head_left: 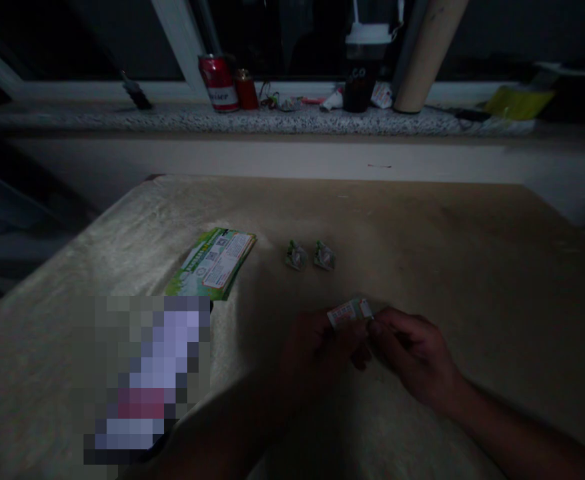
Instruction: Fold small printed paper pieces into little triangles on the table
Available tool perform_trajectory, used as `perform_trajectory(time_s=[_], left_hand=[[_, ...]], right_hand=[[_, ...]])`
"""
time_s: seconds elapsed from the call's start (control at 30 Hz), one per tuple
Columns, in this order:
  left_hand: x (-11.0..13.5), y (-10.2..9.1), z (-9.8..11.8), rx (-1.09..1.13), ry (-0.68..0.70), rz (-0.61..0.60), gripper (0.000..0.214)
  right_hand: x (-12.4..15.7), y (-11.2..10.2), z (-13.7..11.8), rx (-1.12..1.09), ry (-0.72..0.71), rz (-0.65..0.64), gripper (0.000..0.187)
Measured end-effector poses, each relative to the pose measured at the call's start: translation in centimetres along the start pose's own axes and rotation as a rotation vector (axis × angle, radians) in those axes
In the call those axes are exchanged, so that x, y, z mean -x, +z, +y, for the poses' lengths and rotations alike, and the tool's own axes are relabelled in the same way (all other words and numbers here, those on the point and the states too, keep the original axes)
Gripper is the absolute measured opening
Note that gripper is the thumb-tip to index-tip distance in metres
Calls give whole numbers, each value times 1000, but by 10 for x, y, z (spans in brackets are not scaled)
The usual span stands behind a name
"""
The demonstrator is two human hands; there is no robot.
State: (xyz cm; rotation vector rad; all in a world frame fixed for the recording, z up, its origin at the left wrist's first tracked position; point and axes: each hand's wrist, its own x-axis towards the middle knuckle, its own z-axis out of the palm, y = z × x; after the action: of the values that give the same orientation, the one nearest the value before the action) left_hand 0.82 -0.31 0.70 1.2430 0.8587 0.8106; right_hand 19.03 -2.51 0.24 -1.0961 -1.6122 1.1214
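Both my hands meet low at the middle of the table (422,227) and pinch a small folded paper slip (349,312) between them. My left hand (317,347) grips its left end with curled fingers. My right hand (412,357) pinches its right end. Just beyond them lie two small folded paper pieces (296,256) (324,256) side by side. A stack of green and white printed leaflets (213,264) lies to the left of those.
A blurred-out object (147,380) sits at the lower left of the table. On the stone windowsill (122,119) behind stand a red can (219,83), a dark cup with a white lid (365,67), a cardboard tube (427,53) and small clutter.
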Motion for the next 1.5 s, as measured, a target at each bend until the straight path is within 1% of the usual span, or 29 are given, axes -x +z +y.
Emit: perform_trajectory(time_s=[0.13,0.23,0.4,0.47,0.57,0.67,0.77,0.87,1.0,1.1,1.2,1.3,1.5], left_hand=[[0,0,6,-149,57,58,42],[2,0,7,-245,85,57,40],[3,0,3,-255,58,75,46],[3,1,3,-308,81,76,49],[4,3,5,-470,120,88,49],[6,3,2,-601,176,80,44],[5,1,-3,-670,252,77,39],[4,1,-5,-645,272,88,36],[4,4,2,-513,199,75,36],[4,4,7,-416,178,103,35],[1,1,8,-355,193,134,32],[0,-2,5,-286,172,151,33],[1,-3,-2,-175,122,144,36]], right_hand=[[-2,0,-3,-34,2,-70,39],[-2,-1,-1,-34,9,-83,38],[1,0,1,6,3,-95,37],[1,1,1,42,-24,-96,34],[0,3,-1,109,-95,-71,32],[-1,4,-3,166,-166,-44,30],[-1,5,-6,204,-213,-32,28],[-1,5,-7,251,-255,-14,27],[-3,6,-8,269,-307,3,29],[-3,6,-8,255,-294,-33,26],[-2,4,-7,291,-302,-9,27],[-1,3,-7,314,-317,9,30],[0,2,-3,301,-271,-25,31]])
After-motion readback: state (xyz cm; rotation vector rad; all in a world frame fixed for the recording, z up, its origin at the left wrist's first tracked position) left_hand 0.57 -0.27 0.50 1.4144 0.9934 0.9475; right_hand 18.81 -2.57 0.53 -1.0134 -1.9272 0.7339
